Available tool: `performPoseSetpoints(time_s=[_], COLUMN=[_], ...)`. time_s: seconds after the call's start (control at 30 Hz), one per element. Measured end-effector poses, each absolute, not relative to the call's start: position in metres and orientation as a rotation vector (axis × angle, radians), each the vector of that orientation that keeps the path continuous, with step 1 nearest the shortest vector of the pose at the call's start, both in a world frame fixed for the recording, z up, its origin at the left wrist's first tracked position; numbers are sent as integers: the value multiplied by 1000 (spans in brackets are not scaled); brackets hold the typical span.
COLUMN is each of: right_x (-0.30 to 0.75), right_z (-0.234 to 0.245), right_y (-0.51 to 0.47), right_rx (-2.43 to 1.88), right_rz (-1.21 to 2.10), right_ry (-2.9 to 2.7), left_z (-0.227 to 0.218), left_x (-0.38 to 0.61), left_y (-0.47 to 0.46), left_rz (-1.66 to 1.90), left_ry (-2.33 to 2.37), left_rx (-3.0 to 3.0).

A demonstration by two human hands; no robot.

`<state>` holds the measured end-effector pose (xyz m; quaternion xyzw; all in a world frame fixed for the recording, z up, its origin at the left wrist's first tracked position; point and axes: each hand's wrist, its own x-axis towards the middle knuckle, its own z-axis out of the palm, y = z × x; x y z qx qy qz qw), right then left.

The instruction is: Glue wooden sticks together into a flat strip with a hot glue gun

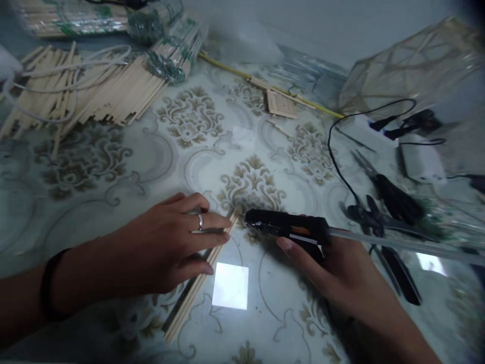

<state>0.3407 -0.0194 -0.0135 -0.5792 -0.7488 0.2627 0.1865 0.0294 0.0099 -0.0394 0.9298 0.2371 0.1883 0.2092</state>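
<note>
Left hand [166, 247]: lies palm down on the long wooden sticks [197, 290], fingers [212, 230] stretched nearly flat across them, closed around nothing; wears a ring [200, 221] and a dark wristband [47, 290].
Right hand [341, 268]: grips the glue gun [288, 225], fingers [299, 253] curled round the handle from below.
Glue gun: black, held low over the worktop [113, 172], nozzle aimed left at the far end of the long wooden sticks, just beside the left fingertips; touching the wood or not, cannot tell.
Glue stick [397, 242]: juts rightward from the back of the gun, clear and blurred.
Long wooden sticks: lie side by side, slanting from the near edge up toward the nozzle, partly under the left hand.
Worktop: glossy, pale, covered in scrolled ornament.
Right of the gun: scissors [394, 197], near the right hand, with a black cable [333, 151] looping past.
Far left: heap of loose sticks [106, 91] with a white cord [76, 60] across it.
Far centre: small stick panel [281, 103].
Far right: stick frame [409, 65], blurred.
</note>
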Motion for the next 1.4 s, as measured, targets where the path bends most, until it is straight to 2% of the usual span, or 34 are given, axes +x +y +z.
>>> performPoseSetpoints(time_s=[1.4], right_x=[344], right_z=[-20], right_y=[-20], right_rx=[-1607], right_rz=[762], right_ry=[-2175], left_z=[-40], left_x=[30], left_y=[6], left_rz=[502], left_ry=[693], left_rx=[2564])
